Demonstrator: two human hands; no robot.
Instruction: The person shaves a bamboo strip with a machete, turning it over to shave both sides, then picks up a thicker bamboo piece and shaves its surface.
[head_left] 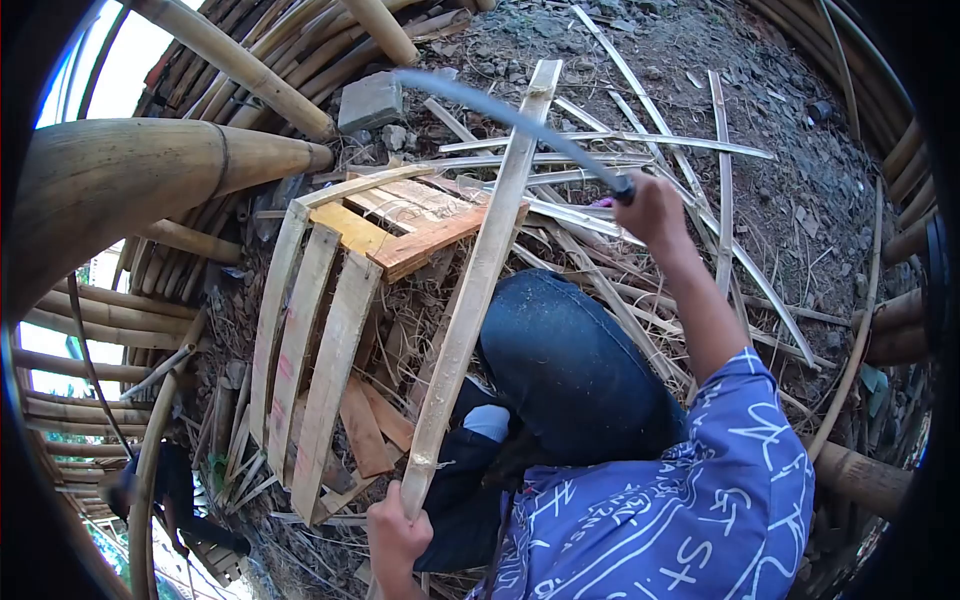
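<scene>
My left hand (398,535) is wrapped round the lower end of a long split bamboo strip (470,290), which slants up and away past my bent knee. In my right hand (655,212), held up on the right, is the dark handle of a machete (575,155). Its long blade, blurred by motion, points left and overlaps the far part of the strip in this view. Under the strip stands a low crate-like wooden frame (330,330) of slats and boards, left of my knee.
Split bamboo strips (722,180) and shavings litter the ground ahead and right. A grey concrete block (370,102) lies beyond the wooden frame. Thick bamboo poles (180,165) stand and lean at the left. Another person (170,490) in dark clothing is at lower left.
</scene>
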